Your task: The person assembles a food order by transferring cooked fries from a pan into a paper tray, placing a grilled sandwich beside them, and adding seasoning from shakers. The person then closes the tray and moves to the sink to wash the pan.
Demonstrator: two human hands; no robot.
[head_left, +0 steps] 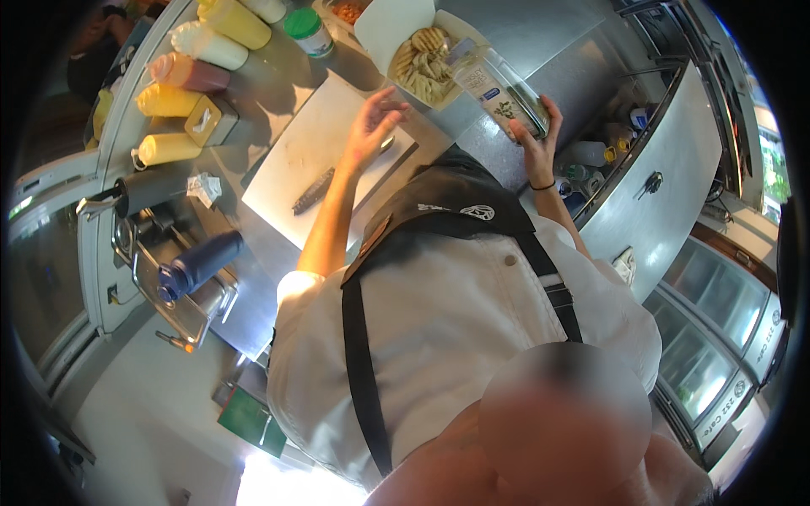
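My right hand [540, 139] grips a clear plastic herb container [498, 88] with a printed label, tilted beside an open white takeaway box [381, 34]. In that box lie grill-marked bread [429, 39] and a pale, folded food [429, 78] whose kind I cannot make out. My left hand [377, 125] is empty, fingers apart, above the white cutting board [291, 135]. A knife with a dark patterned handle [314, 191] rests on the board; my left forearm hides part of it, and a bit of blade shows past my wrist.
Several squeeze bottles [196, 72] line the counter's left side, by a metal napkin holder [211, 121]. A green-lidded jar [309, 34] stands beyond the board. Left of me, a dark blue bottle [201, 263] lies over a metal rack. An open compartment [591, 164] holding bottles is at right.
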